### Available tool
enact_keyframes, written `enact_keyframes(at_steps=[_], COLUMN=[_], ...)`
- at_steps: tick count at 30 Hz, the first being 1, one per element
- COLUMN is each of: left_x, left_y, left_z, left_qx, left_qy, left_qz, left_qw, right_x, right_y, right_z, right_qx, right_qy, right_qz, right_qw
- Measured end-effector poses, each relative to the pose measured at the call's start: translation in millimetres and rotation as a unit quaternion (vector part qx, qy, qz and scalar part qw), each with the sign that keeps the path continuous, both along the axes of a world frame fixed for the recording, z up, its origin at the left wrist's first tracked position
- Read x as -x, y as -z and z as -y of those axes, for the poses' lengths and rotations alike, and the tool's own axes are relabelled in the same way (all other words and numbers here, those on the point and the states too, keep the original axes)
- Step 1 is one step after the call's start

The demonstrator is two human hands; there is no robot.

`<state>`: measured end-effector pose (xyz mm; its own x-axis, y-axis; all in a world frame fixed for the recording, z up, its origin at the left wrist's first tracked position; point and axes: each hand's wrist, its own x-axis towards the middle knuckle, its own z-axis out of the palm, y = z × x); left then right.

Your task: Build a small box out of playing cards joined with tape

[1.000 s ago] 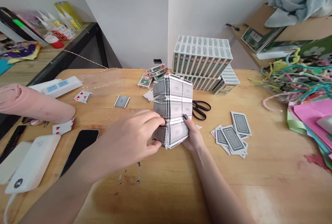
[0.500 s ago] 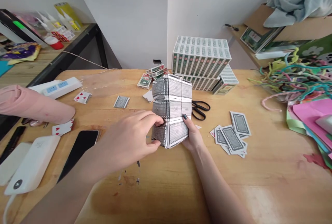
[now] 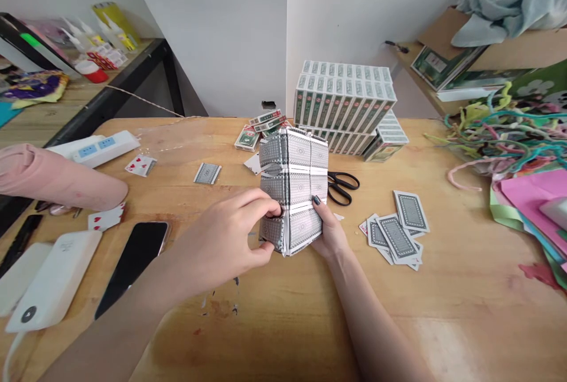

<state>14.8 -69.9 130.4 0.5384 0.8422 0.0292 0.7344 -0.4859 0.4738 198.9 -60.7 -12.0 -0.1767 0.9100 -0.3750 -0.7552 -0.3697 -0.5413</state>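
Note:
A box-like structure built of playing cards (image 3: 301,184), grey patterned backs outward, is held upright above the table. My right hand (image 3: 330,228) grips its lower right side, thumb on the front face, the other fingers hidden behind. My left hand (image 3: 239,228) pinches the lower left part, with fingertips at a gap between card layers and the thumb at the bottom edge. Black-handled scissors (image 3: 342,187) lie just behind it on the right. Loose playing cards (image 3: 398,237) are spread to the right, and a single card (image 3: 207,173) lies to the left.
Stacked card boxes (image 3: 343,98) stand at the back. On the left are a phone (image 3: 133,264), a white power bank (image 3: 55,281), a pink roll (image 3: 62,184) and a power strip (image 3: 95,149). Tangled coloured cords (image 3: 509,128) and coloured paper (image 3: 531,199) lie on the right.
Almost nothing differs. My left fingers have shifted very slightly at the lower left of the card structure, while my right hand keeps its hold.

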Motion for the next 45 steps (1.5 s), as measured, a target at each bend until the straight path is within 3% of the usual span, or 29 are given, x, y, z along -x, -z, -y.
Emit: enact_keyframes(at_steps=[12, 26, 45], left_x=[-1, -5, -21], left_y=[3.1, 0.4, -1.1], left_z=[7, 6, 4], left_qx=[0.018, -0.025, -0.076], left_qy=[-0.049, -0.006, -0.017], left_qz=[0.022, 0.019, -0.007], left_qw=[0.998, 0.999, 0.997], right_x=[-1, -2, -3], right_y=[-1.5, 1.4, 3.5], right_z=[0, 1, 1], right_qx=[0.002, 0.001, 0.008], right_qy=[0.009, -0.003, -0.002], right_qz=[0.002, -0.001, -0.012], right_qw=[1.0, 1.0, 1.0])
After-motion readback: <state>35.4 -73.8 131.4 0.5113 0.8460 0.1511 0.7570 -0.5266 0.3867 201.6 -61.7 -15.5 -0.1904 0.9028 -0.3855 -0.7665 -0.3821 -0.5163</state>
